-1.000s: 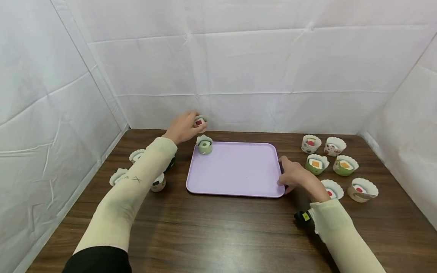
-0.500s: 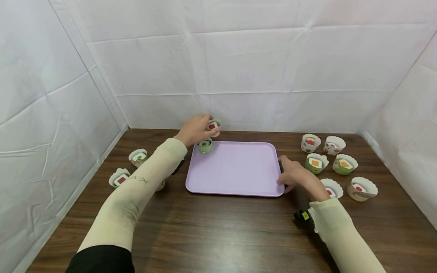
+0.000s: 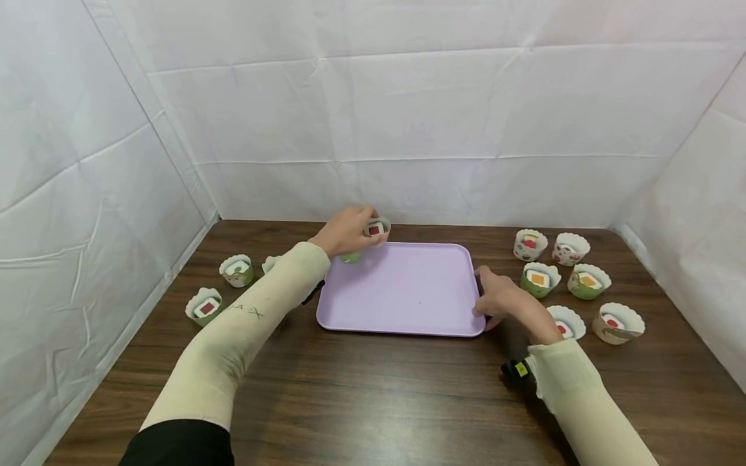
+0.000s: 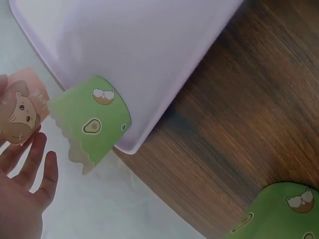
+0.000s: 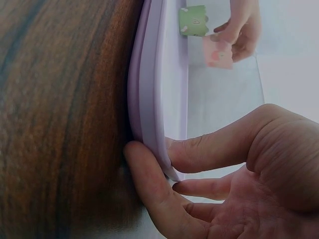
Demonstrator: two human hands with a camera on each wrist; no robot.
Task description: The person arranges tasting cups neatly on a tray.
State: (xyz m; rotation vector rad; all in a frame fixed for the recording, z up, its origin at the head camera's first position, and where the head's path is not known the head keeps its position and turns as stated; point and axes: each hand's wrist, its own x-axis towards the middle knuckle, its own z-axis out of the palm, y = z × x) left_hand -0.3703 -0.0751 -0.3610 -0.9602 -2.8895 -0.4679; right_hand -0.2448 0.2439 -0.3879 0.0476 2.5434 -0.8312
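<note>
One pink cup (image 4: 26, 107) held in our left grip (image 3: 348, 232), raised by far edge of tray (image 3: 408, 291), near green cup (image 4: 97, 119) standing in tray's far-left corner; our right grip (image 3: 500, 298) pinches tray's right rim.

Brown wood-grain table (image 3: 373, 401), lilac tray (image 3: 402, 291) on it, cups (image 3: 537, 292) on either side

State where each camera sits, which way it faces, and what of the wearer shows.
Head: on the head, facing forward and down at the purple tray; left hand, right hand and cream sleeves show.
Left wrist: on that wrist, facing the pink cup and green cup; part of the left hand shows.
Right wrist: on that wrist, facing the tray's edge; right hand near, left hand beyond.
Both wrist views share tray, cups and left hand.
</note>
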